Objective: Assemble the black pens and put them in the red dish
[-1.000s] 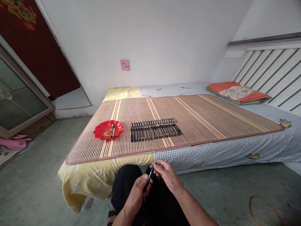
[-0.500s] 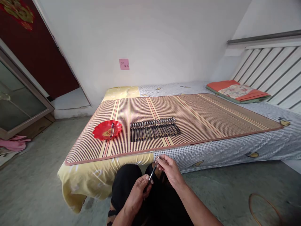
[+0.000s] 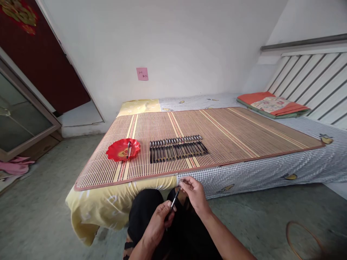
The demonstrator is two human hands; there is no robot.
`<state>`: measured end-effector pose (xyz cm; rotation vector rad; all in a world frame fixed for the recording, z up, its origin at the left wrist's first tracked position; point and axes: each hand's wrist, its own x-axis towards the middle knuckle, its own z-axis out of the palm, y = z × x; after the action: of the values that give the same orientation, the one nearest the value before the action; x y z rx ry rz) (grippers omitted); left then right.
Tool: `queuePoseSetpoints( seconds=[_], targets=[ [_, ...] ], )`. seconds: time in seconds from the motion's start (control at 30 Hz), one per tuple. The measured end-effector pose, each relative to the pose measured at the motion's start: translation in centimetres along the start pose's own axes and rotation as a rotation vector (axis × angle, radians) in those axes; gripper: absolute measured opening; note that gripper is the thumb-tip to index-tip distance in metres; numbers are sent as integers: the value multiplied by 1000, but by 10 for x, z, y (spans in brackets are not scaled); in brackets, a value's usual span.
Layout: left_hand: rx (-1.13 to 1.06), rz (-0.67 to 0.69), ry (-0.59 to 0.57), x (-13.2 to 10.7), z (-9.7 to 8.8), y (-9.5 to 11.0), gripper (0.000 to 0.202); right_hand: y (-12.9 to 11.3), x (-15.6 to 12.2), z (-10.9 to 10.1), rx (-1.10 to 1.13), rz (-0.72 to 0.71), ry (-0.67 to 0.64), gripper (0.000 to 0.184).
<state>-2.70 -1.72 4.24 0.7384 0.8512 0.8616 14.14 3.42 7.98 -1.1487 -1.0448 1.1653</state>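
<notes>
My left hand (image 3: 158, 221) is closed round the lower barrel of a dark pen (image 3: 173, 202), held over my lap in front of the bed. My right hand (image 3: 193, 193) pinches the pen's upper tip between thumb and fingers. On the striped bamboo mat (image 3: 230, 133) lies a neat row of several dark pens (image 3: 177, 148). Left of the row sits a red plastic dish (image 3: 123, 149) with one pen lying in it.
The mat covers a bed with yellow and checked sheets (image 3: 114, 206). A folded orange blanket (image 3: 272, 105) lies at the far right by a slatted headboard. A pink note (image 3: 142, 73) is stuck on the white wall. A glass-door cabinet (image 3: 18, 115) stands at left.
My right hand has lifted slightly along the pen toward its top end; the left hand keeps its grip. The view has barely shifted.
</notes>
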Motion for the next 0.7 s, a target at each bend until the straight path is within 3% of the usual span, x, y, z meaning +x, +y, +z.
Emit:
queuePoseSetpoints(
  seconds=[0.1, 0.23, 0.33, 0.4, 0.53, 0.7],
  targets=[
    [20, 5, -16, -1, -1, -1, 53, -16, 18, -16, -22, -80, 133, 35],
    [58, 18, 2, -1, -1, -3, 53, -45, 49, -58, 22, -242, 409, 37],
    [67, 44, 28, 0, -1, -2, 52, -57, 54, -77, 62, -293, 466, 40],
    [62, 66, 50, 1, 0, -1, 52, -53, 44, -72, 21, -252, 406, 36],
    [60, 87, 66, 2, -1, -1, 51, -24, 11, -37, -43, -99, 193, 31],
    [88, 72, 84, 7, -7, -8, 56, 0, -7, -4, 14, -12, 106, 35]
  ],
)
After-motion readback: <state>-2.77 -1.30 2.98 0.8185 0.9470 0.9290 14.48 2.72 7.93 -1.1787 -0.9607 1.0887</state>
